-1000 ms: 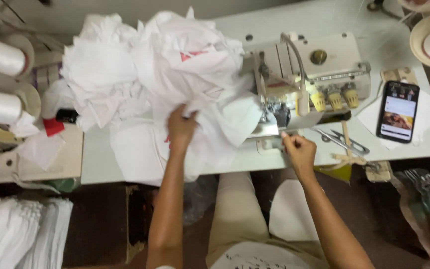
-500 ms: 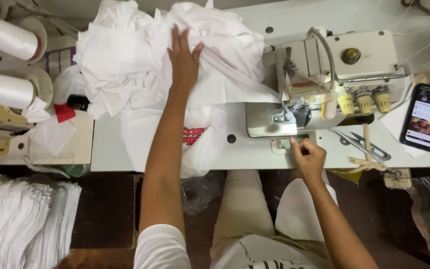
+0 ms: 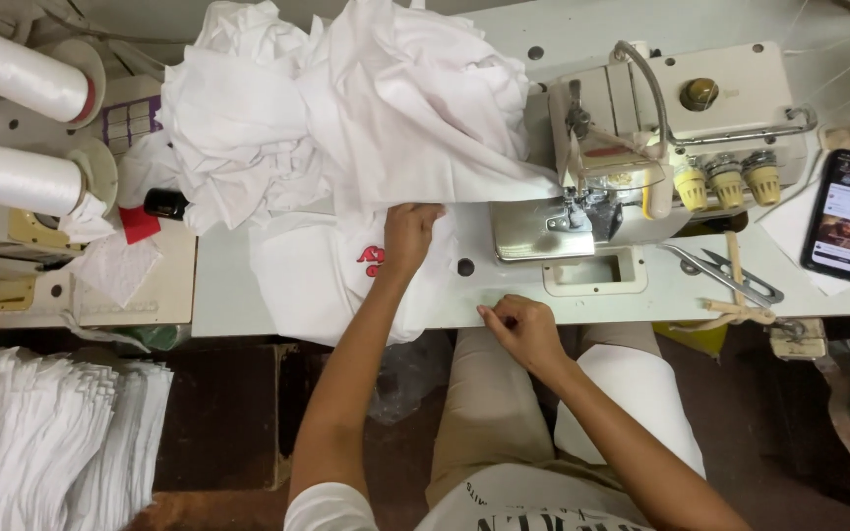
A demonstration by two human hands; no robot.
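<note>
Left hand [image 3: 407, 234] lies flat on the white garment [image 3: 332, 270], pinning it just left of the sewing machine [image 3: 641, 147]; right hand [image 3: 518, 329] pinches the fabric's near edge at the table [image 3: 228, 295] lip, seemingly keeping it taut and aligned

The person wore a white short-sleeved shirt with big dark letters on the front, at the bottom middle of the frame. One short white sleeve showed at the bottom, left of middle. Both arms were bare from there up to the left hand [image 3: 409, 234] and the right hand [image 3: 523, 329]. The person wore light tan trousers, low in the middle. No rings or watch could be seen.
</note>
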